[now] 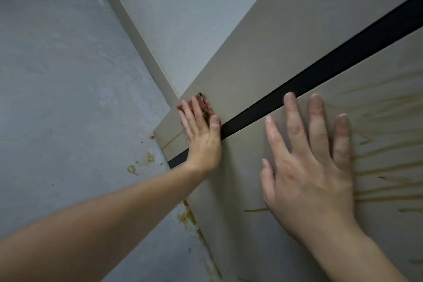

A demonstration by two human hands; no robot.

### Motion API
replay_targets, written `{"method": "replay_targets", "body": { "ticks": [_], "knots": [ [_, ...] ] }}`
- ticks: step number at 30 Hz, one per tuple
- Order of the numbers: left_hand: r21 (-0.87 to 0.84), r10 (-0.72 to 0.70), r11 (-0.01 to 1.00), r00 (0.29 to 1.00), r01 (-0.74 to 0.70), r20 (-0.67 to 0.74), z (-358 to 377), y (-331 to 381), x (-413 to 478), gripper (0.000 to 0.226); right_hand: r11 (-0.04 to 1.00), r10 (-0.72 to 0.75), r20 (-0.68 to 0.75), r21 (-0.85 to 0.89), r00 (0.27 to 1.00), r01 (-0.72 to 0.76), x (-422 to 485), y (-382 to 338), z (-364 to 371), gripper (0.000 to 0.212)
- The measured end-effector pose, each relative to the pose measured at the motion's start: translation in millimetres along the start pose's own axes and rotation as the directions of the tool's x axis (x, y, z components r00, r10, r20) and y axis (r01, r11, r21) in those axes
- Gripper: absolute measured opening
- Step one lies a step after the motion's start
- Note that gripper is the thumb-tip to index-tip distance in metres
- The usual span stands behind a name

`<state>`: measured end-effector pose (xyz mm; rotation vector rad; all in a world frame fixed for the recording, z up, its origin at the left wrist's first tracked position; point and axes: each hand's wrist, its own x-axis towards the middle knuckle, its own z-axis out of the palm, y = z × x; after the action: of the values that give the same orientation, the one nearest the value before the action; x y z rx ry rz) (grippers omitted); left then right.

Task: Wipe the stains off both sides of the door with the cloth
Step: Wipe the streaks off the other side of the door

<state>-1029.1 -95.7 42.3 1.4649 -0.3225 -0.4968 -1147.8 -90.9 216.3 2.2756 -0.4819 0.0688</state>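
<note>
Left hand (202,136) and right hand (307,167) lie flat.

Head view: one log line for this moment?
left hand presses small reddish cloth on beige door near edge | right hand flat on door | brown streak stains beside right hand

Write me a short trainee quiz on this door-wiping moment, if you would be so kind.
1. True or false: the right hand lies flat on the door and holds nothing.
2. Which hand presses the cloth to the door? A) the left hand B) the right hand C) neither
3. Fill in: most brown streaks lie beside the ___ hand.
Key: 1 true; 2 A; 3 right.
</note>
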Motion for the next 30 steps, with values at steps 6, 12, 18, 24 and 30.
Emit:
{"method": "replay_targets", "body": {
  "ticks": [6,12,18,24,30],
  "knots": [
    [0.120,0.100,0.986,0.986,-0.116,0.132,9,-23,-40,0.068,0.998,-0.068,0.096,-0.002,0.993,0.068,-3,-22,16,0.073],
    [-0.022,-0.059,0.998,0.998,0.059,-0.034,-9,-20,21,0.068,0.998,-0.059,0.091,0.006,0.994,0.059,-3,-24,18,0.071],
    [0.005,-0.038,0.999,0.992,0.038,0.124,-2,-49,-30,0.063,0.999,-0.042,0.092,0.016,0.995,0.041,-3,-26,18,0.071],
    [-0.025,-0.194,0.981,0.981,0.193,-0.015,-21,-58,30,0.062,0.996,-0.061,0.106,0.067,0.992,0.054,-4,-41,28,0.069],
    [0.087,-0.142,0.987,0.983,0.132,0.118,-10,-82,-12,0.065,0.995,-0.088,0.151,0.066,0.985,0.079,2,-59,40,0.070]
  ]
}}
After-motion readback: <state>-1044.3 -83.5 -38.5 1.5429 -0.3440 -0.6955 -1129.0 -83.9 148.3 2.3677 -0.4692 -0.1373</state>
